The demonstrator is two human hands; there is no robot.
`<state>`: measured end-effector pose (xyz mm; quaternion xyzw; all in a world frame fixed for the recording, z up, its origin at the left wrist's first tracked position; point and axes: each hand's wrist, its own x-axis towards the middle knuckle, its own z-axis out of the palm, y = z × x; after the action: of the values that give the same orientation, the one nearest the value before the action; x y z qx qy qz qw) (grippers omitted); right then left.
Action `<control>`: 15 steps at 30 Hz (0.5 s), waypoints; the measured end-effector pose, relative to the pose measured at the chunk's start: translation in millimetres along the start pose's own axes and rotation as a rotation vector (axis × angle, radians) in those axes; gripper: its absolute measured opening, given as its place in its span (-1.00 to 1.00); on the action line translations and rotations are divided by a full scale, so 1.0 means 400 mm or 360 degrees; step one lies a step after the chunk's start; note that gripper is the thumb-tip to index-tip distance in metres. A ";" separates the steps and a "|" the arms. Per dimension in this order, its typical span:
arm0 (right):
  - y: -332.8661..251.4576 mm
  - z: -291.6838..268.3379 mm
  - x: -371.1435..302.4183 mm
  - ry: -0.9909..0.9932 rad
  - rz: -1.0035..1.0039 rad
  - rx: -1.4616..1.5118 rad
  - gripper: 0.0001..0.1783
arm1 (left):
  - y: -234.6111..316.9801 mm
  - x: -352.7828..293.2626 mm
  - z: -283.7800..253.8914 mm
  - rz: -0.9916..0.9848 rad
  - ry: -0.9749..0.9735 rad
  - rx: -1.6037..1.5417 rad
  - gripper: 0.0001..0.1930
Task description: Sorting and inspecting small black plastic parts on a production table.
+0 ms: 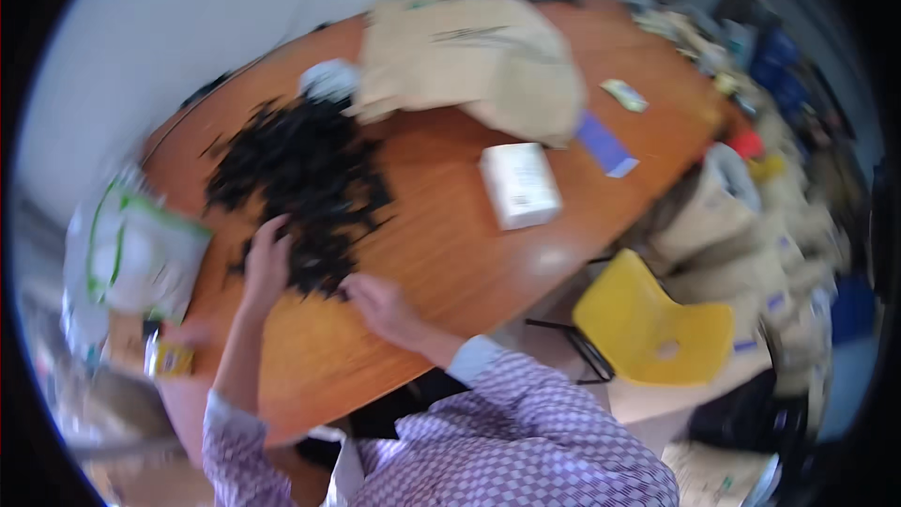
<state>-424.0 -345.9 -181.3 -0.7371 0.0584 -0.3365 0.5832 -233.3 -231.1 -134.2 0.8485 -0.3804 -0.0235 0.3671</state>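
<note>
A heap of thin black strip-like pieces [305,164] lies on the left half of the wooden table, its exact kind blurred. My left hand [267,270] is at the heap's near left side, its fingers reaching up against the black pieces and looking slightly apart. At the near right edge of the heap is my right hand [380,308], fingers drawn together with the tips touching the outermost pieces. Whatever those tips pinch is too small and blurred to name.
On the wooden table [432,197] lie a large brown paper sack [469,56], a white box [521,186], a purple box [605,144] and a clear bag [328,82]. A white-green plastic bag [150,249] stands left; a yellow chair [648,324] stands right, near piled sacks [751,263].
</note>
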 end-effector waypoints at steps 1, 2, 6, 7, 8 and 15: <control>-0.003 -0.017 -0.020 0.0077 -0.0068 -0.0084 -0.89 | -0.005 -0.007 -0.005 -0.0068 0.0024 -0.0166 -0.62; -0.013 -0.044 -0.036 0.0146 -0.0130 -0.0150 -0.90 | 0.011 -0.016 -0.018 -0.0036 0.0074 -0.0054 -0.61; -0.040 -0.244 -0.096 0.0059 -0.0387 -0.0887 -0.92 | -0.131 0.021 -0.006 0.0001 0.0264 -0.0080 -0.67; -0.039 -0.311 -0.099 0.0118 -0.0339 -0.0934 -0.92 | -0.127 0.029 0.010 -0.0123 0.0224 -0.0158 -0.68; -0.033 -0.361 -0.101 0.0037 -0.0428 -0.1123 -0.92 | -0.148 0.034 0.008 -0.0097 0.0166 -0.0158 -0.68; -0.001 -0.415 -0.154 0.0161 -0.0441 -0.1374 -0.87 | -0.178 0.063 0.028 -0.0333 0.0106 -0.0334 -0.80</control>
<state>-564.8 -452.4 -191.6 -0.8962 0.1225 -0.3917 0.1686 -174.3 -222.9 -182.0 0.8409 -0.2729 -0.0729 0.4617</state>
